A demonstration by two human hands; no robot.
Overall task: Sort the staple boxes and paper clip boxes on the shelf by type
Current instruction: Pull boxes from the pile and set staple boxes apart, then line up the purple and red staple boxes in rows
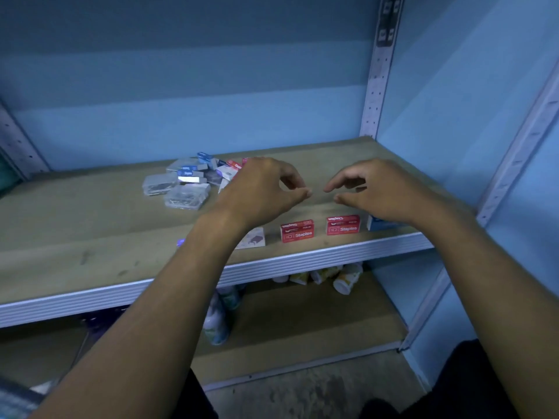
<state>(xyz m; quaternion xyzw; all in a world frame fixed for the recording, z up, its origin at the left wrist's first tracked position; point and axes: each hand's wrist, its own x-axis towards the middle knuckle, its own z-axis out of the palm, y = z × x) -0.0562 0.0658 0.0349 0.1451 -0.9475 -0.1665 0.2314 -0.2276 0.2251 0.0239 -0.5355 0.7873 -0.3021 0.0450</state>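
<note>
1. While both arms reach over the shelf [90,267], left hand [263,189] & right hand [375,192] hover above the board, fingers loosely curled, holding nothing; fingertips face each other w/ a small gap between.
2. Two red staple boxes [297,231] stand side by side at the front edge, below the hands, labels facing out.
3. White box [254,238] just left of them, partly hidden by the left wrist; blue box [378,223] just right, mostly behind the right wrist.
4. Mixed pile [187,179] toward the back left: clear plastic clip boxes, blue & red/white small boxes, jumbled & touching.
5. Lower shelf: tipped bottles [344,281], blurry.
</note>
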